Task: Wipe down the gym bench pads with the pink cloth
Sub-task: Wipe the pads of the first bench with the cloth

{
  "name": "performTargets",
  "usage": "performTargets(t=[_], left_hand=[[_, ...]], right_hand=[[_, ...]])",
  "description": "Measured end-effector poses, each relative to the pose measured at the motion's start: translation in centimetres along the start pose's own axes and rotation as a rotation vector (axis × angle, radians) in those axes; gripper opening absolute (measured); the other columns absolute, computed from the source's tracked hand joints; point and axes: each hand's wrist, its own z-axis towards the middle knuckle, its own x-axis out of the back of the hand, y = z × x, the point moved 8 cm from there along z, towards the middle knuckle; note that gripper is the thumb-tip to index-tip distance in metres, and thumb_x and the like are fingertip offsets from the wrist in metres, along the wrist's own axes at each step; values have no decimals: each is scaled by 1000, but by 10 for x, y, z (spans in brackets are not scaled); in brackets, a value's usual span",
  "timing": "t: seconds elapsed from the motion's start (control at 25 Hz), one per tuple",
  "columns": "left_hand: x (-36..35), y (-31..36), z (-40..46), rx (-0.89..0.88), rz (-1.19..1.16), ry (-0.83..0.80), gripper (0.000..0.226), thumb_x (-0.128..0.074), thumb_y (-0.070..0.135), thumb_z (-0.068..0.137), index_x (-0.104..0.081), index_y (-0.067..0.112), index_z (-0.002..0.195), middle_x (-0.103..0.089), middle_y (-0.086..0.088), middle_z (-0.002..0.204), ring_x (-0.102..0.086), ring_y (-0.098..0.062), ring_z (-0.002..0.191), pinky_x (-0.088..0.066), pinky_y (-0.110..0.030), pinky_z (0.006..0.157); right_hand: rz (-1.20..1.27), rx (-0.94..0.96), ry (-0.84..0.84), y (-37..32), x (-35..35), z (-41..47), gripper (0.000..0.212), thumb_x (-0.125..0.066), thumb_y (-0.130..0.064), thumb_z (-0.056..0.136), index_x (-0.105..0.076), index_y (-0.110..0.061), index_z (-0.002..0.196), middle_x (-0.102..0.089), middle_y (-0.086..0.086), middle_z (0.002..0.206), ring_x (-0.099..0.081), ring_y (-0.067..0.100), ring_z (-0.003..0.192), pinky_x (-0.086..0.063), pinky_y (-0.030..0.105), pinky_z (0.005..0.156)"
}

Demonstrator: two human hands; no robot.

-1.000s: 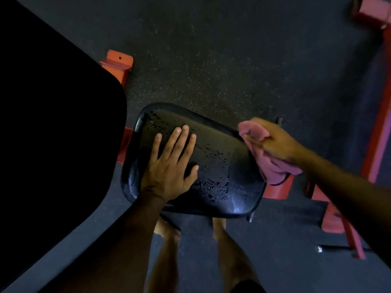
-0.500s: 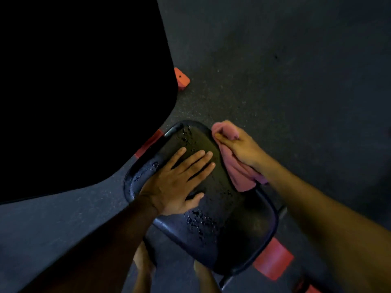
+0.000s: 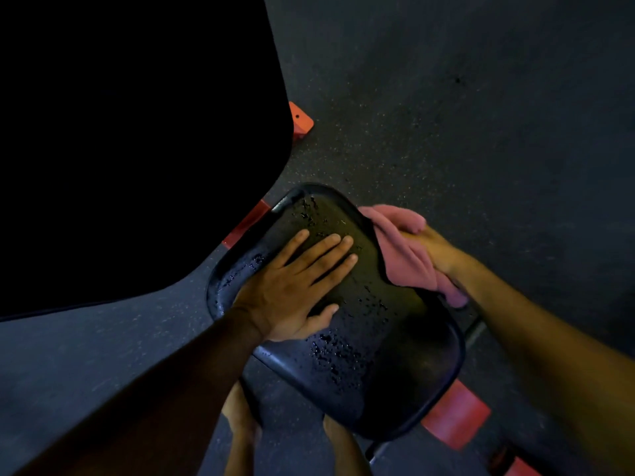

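Observation:
A small black seat pad (image 3: 371, 338) lies below me, its surface dotted with water droplets. My left hand (image 3: 299, 280) rests flat on the pad's left half, fingers spread, holding nothing. My right hand (image 3: 436, 249) grips the pink cloth (image 3: 409, 255) at the pad's far right edge; the cloth hangs bunched against the pad's rim. A much larger black pad (image 3: 137, 142) fills the upper left of the view, too dark to show any detail.
Red frame parts of the bench show under the pads: a foot bracket (image 3: 300, 120) at the far side, a bar (image 3: 245, 223) between the pads, and a plate (image 3: 455, 419) at the near right. Speckled dark rubber floor (image 3: 464, 115) surrounds everything. My legs stand beneath the small pad.
The view swung, so the large pad now fills the upper left. My right hand with the cloth moved in against the pad's far right edge. My left hand stayed flat on the pad.

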Motion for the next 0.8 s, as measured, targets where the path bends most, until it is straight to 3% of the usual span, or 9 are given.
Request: performTargets(t=[0.08,0.16,0.32,0.4,0.52,0.6,0.72,0.8], left_hand=[[-2,0,1,1,-2,6,78,-44,50,99,-28,11,164,-22,-11,172,-19,-27,160,-16,-57,128],[-3,0,-1,-3,2,5,78,-45,50,99,-28,11,164,-23,-11,172,-20,-27,160,-15,-56,128],[-4,-1,-1,-10,-5,-17,77,-44,51,100,-27,12,165,-21,-11,172,-19,-25,160,-12,-55,129],[-2,0,0,-2,-9,-7,77,-44,51,100,-28,12,164,-23,-11,172,-20,-25,160,-12,-55,129],[-3,-1,-3,-6,-8,15,76,-45,51,99,-31,11,163,-26,-12,171,-22,-26,159,-12,-55,129],[-5,-1,-2,-5,-5,19,76,-44,51,100,-30,11,163,-24,-12,171,-21,-27,159,-11,-55,129],[-3,1,-2,-2,-43,33,75,-44,50,99,-33,11,162,-26,-12,171,-23,-26,159,-13,-56,129],[0,-1,0,-4,-53,43,74,-46,48,98,-36,11,161,-29,-12,170,-25,-25,158,-14,-55,129]], right_hand=[[12,-4,52,-11,-1,1,34,-58,-40,103,-64,-25,133,-63,-9,133,-57,1,127,-42,25,110],[1,26,10,-51,-10,38,24,-63,-34,99,-70,-22,119,-70,-3,118,-66,8,112,-51,27,97],[-211,145,-230,-120,-40,109,26,-72,-19,94,-69,-3,115,-73,11,113,-62,-4,85,-47,9,79],[-213,146,-207,-118,-34,101,25,-71,-20,95,-70,-7,116,-72,9,118,-65,-3,94,-47,10,86],[-7,22,-41,-82,-15,36,30,-58,-26,103,-66,-17,131,-67,-4,129,-63,2,118,-50,23,102],[-75,52,90,-60,-6,14,32,-55,-39,104,-67,-25,130,-67,-10,128,-61,-4,117,-48,16,100],[-180,60,22,-84,-12,54,29,-60,-27,102,-67,-17,128,-69,-2,125,-64,4,115,-51,19,98],[-267,145,-78,-122,-33,96,24,-69,-22,97,-71,-14,119,-73,-1,113,-65,4,101,-51,21,90]])
